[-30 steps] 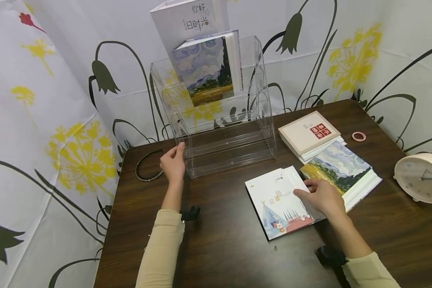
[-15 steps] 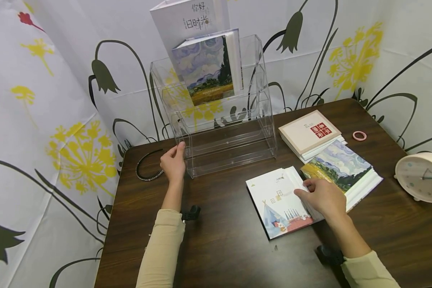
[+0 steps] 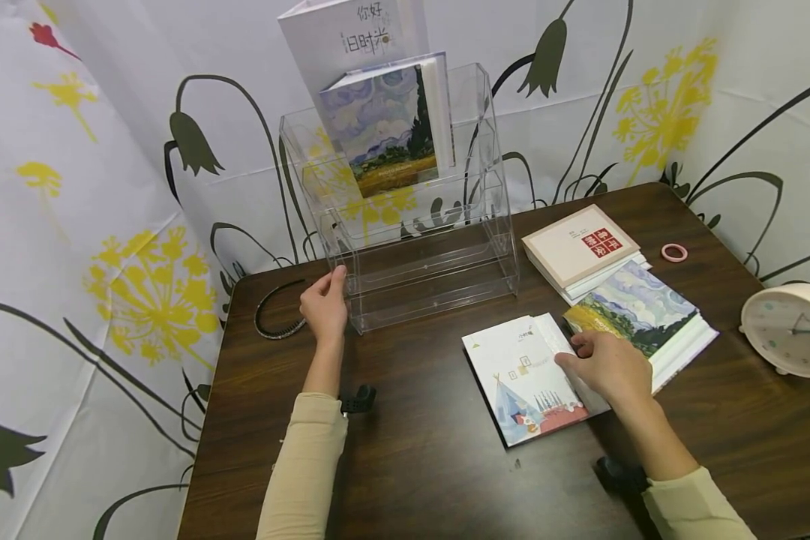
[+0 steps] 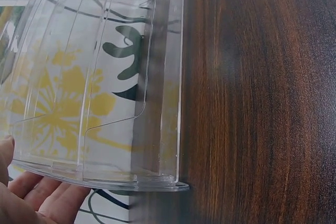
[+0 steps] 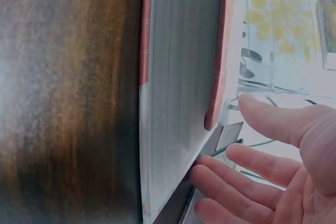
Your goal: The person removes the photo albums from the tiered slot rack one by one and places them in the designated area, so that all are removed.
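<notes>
My left hand (image 3: 325, 307) grips the lower left side of a clear tiered rack (image 3: 439, 304), thumb on one face and fingers behind. The left wrist view shows that hand (image 4: 47, 198) around the rack's side panel (image 4: 131, 182). A white book with a tent picture (image 3: 520, 375) lies flat on the table. At its right edge is my right hand (image 3: 610, 367), the thumb over the cover's side. In the right wrist view the fingers of this hand (image 5: 278, 166) are extended and spread beside the book's thick page block (image 5: 181, 51), the thumb apart from the fingers.
Upper tiers hold a landscape-cover book (image 3: 394, 135) and a taller white one (image 3: 351, 45). Right of the white book lie another landscape-cover book (image 3: 648, 307) and a cream book (image 3: 574, 244). A pink ring (image 3: 673, 253), a clock (image 3: 790, 330) and a dark coiled band (image 3: 277, 334) are on the table.
My right hand has shifted very slightly to the right at the white book's edge. My left hand keeps its hold on the rack.
</notes>
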The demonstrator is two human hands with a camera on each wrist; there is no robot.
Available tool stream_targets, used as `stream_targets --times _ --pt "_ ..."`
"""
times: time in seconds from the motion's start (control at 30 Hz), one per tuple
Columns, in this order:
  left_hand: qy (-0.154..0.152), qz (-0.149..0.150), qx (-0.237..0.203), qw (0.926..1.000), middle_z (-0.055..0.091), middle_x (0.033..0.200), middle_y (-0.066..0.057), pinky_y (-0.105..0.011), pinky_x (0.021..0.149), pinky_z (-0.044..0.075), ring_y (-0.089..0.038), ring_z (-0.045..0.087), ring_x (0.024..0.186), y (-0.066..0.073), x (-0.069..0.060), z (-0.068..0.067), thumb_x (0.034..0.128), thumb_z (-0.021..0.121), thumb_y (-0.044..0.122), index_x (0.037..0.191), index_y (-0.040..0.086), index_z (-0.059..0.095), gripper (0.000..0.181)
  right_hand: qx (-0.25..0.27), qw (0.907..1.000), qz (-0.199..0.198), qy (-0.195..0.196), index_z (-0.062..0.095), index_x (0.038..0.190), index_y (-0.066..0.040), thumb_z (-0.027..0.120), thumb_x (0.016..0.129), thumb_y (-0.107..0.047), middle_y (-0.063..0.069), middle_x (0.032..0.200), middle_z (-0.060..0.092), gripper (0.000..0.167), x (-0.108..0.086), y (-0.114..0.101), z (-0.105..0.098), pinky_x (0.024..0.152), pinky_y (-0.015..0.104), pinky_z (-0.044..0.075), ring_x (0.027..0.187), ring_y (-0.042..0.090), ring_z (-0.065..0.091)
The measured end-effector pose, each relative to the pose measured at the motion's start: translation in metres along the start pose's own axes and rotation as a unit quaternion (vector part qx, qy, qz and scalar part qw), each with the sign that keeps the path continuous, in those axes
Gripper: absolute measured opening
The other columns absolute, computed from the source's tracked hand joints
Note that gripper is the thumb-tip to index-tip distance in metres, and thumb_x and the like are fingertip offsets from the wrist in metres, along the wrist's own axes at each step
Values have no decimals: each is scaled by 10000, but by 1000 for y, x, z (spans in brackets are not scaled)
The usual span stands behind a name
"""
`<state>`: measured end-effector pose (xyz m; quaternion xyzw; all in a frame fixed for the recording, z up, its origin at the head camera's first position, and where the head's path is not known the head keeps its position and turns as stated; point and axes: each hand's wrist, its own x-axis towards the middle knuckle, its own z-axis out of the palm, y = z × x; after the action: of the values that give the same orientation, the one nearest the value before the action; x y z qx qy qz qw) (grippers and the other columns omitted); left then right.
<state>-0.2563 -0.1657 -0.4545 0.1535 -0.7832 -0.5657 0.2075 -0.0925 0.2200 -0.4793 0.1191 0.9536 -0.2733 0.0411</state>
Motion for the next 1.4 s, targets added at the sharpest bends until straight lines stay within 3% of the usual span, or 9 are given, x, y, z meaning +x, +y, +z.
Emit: stream_targets --times 0.33,0.53,0.67,0.87,1.0,1.2,1.4 --pt "36 81 147 9999 739 956 -133 -327 781 505 -74 563 517 0 0 0 881 713 467 1088 58 759 461 15 10000 -49 -54 704 1129 -25 758 824 -429 135 955 726 510 0 -1 -4 611 444 456 861 346 650" --pt "28 114 147 9998 741 967 -106 -270 678 519 -257 658 628 -1 0 0 878 702 490 1094 63 758 482 54 9999 -123 -93 701 1127 -21 750 832 -432 134 942 729 509 1 -2 -5 606 438 459 856 351 652" --pt "35 141 149 9998 741 985 -105 -283 698 517 -273 668 707 -1 0 0 876 703 494 1093 71 761 479 208 9991 -329 161 706 1117 -18 744 851 -398 127 908 736 465 2 -3 -8 580 417 460 839 352 663" --pt "52 153 131 9998 737 993 -121 -401 854 503 -287 659 817 -2 0 0 878 711 476 1081 61 764 465 482 9917 -887 794 713 1096 -41 724 887 -328 134 928 740 355 10 -11 -18 643 458 474 852 336 691" --pt "33 177 112 9998 734 1006 -130 -423 911 475 -269 650 908 -1 0 0 883 716 453 1078 51 762 449 668 9860 -1168 987 708 1096 -24 722 897 -305 165 981 729 345 22 -24 -28 718 506 480 863 338 692" --pt "2 140 84 9999 735 995 -126 -380 800 517 -232 650 718 1 -1 0 887 709 455 1088 53 759 452 1079 9748 -1473 1279 651 1211 -24 739 889 -299 175 1070 712 433 51 -43 -38 799 528 468 954 362 685" --pt "25 158 60 9999 735 978 -128 -387 777 515 -235 636 702 0 -2 0 889 712 441 1086 52 759 438 1566 9679 -1626 1104 548 1345 -14 714 913 -315 218 1219 647 552 88 -62 -36 912 532 464 1100 395 626"
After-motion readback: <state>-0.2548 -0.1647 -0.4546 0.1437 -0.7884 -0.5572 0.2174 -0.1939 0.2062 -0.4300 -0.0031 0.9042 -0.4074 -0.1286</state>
